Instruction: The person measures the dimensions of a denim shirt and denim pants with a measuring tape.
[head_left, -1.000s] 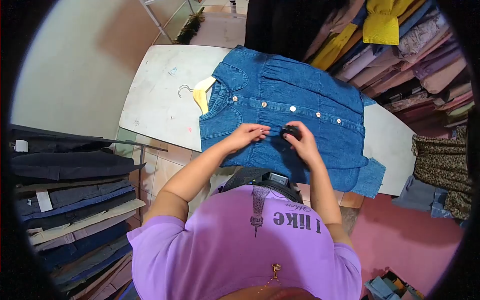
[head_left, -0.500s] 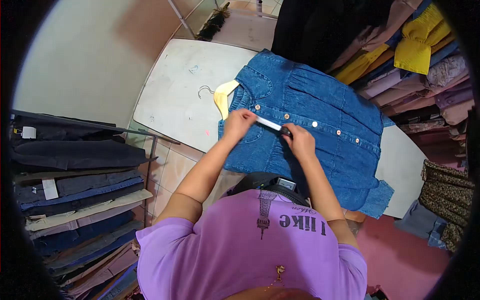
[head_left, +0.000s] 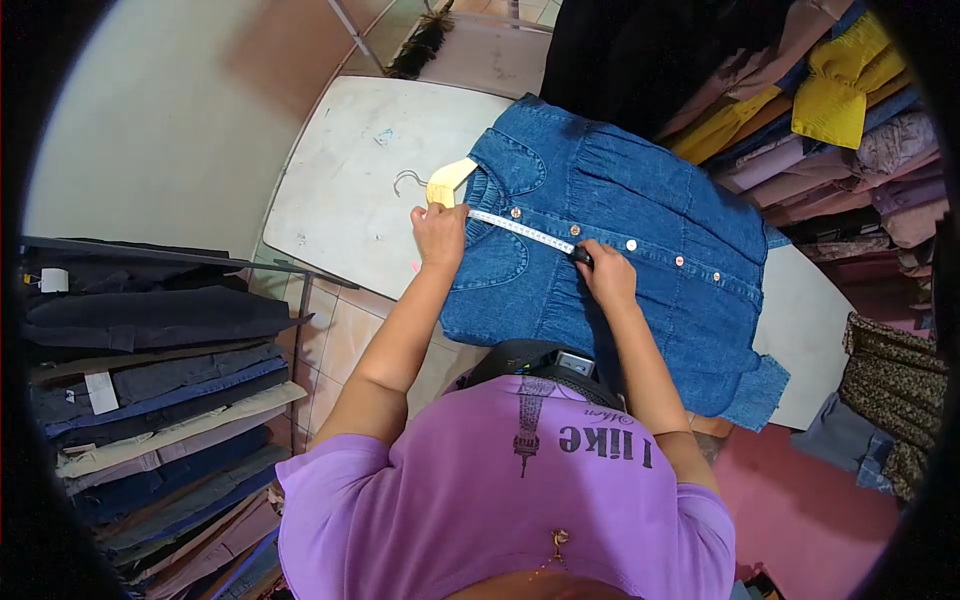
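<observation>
We see a blue denim shirt [head_left: 640, 235] buttoned flat on the white table [head_left: 340, 190], with a white measuring tape [head_left: 520, 231] stretched across its chest. The left hand [head_left: 438, 232] pinches the tape's end, and the right hand [head_left: 603, 277] curls its fingers round the black case [head_left: 581, 256]. The collar hides most of the hanger [head_left: 447, 182].

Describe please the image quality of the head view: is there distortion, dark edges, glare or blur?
Head view: strong fisheye bends the edges of the table, and a black ring fills the corners; the light is soft, with no glare; the denim shirt, tape measure, left hand and right hand look sharp.
</observation>
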